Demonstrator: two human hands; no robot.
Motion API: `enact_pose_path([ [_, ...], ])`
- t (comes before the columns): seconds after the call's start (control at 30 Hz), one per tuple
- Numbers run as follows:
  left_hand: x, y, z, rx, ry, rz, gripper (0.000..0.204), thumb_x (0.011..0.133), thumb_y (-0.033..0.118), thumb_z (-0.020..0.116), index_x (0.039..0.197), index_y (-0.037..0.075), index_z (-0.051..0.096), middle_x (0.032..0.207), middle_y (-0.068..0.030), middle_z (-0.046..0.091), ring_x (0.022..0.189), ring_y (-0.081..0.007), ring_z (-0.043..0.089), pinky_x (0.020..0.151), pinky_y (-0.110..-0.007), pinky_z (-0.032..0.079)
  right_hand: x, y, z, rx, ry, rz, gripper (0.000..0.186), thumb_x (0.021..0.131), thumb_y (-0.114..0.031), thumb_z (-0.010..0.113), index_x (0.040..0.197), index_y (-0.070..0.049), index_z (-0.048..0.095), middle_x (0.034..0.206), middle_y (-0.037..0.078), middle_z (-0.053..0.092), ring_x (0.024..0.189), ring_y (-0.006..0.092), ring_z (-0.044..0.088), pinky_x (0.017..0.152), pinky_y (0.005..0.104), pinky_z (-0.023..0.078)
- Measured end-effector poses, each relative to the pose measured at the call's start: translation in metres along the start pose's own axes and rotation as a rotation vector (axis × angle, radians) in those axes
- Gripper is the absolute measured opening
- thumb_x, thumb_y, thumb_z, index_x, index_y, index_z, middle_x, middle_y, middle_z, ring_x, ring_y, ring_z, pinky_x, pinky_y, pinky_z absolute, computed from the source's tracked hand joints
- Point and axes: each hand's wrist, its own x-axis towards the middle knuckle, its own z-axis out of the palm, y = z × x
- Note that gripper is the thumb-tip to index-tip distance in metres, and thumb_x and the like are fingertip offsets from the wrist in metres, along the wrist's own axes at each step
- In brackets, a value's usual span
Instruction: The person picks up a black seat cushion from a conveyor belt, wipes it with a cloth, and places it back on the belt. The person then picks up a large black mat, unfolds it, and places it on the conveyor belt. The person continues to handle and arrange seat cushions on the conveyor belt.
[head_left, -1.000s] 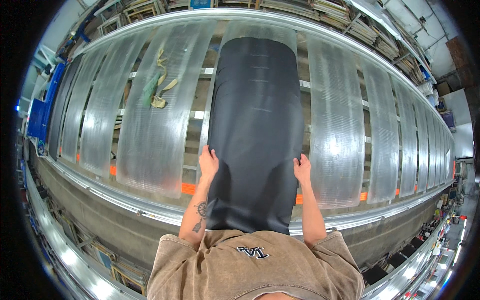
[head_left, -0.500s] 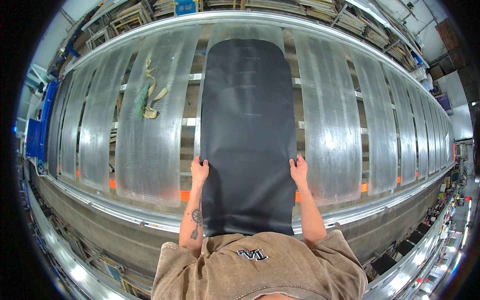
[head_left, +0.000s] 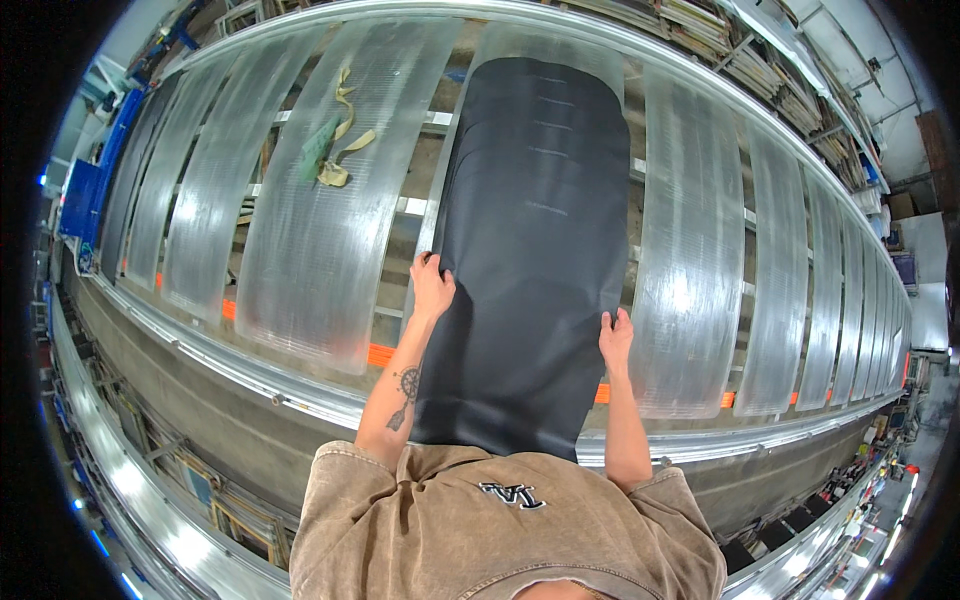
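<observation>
A long, smooth black sheet [head_left: 535, 270] with rounded far corners runs away from my body. It lies over a clear ribbed panel [head_left: 520, 42], and its near end reaches my shirt. My left hand [head_left: 432, 288] is closed at the sheet's left edge, the thumb over the top. At the right edge, a little nearer to me, my right hand [head_left: 616, 340] pinches the material. Faint pale cross lines mark the far half of the sheet, and soft folds show between my hands. The undersides of both grips are hidden.
Several more clear panels [head_left: 690, 250] lie side by side on a metal frame with gaps between them. A green and yellow strap-like bundle [head_left: 330, 150] rests on one at left. A metal rail [head_left: 300, 400] runs along the near side; stacked wooden frames [head_left: 690, 30] stand beyond.
The view has turned, so the sheet and panels appear slanted and shifted right. My left hand now appears farther up than my right. Both hands still hold the sheet's edges.
</observation>
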Motion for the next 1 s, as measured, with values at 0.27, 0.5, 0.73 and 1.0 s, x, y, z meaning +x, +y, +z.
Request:
enact_pose_path([
  [0.27,0.005,0.009,0.007,0.059,0.029,-0.003,0.036,0.085,0.008,0.065,0.116,-0.01,0.061,0.131,-0.0291,0.054,0.121,-0.045,0.049,0.105,-0.05,0.039,-0.006,-0.01,-0.003,-0.009,0.01,-0.019,0.033,0.096,-0.012,0.064,0.118,0.01,0.059,0.104,0.017,0.07,0.094,0.022,0.066,0.084,0.033,0.05],
  [0.5,0.016,-0.003,0.003,-0.118,0.092,-0.106,0.023,0.085,0.013,0.066,0.096,-0.008,0.067,0.098,-0.0278,0.065,0.095,-0.0424,0.062,0.085,-0.046,0.05,0.003,-0.041,-0.014,-0.114,-0.138,0.122,0.033,0.095,-0.014,0.066,0.116,0.01,0.061,0.098,0.014,0.07,0.085,0.0177,0.063,0.079,0.0312,0.05],
  [0.73,0.032,-0.013,-0.005,-0.577,-0.148,-0.33,0.026,0.091,0.016,0.071,0.076,-0.005,0.065,0.061,0.0008,0.054,0.056,-0.0096,0.044,0.051,-0.032,0.036,0.016,0.006,-0.002,-0.015,0.054,0.065,0.032,0.093,-0.017,0.068,0.113,0.007,0.064,0.093,0.02,0.071,0.084,0.0242,0.068,0.078,0.0357,0.052],
  [1.0,0.019,-0.013,-0.009,-0.664,-0.104,-0.449,0.023,0.092,0.016,0.073,0.09,-0.007,0.07,0.065,0.0066,0.052,0.058,-0.0035,0.04,0.05,-0.027,0.031,0.016,0.03,0.003,0.183,0.05,0.1,0.031,0.094,-0.013,0.067,0.118,0.006,0.064,0.097,0.021,0.072,0.088,0.0221,0.07,0.079,0.0338,0.053],
])
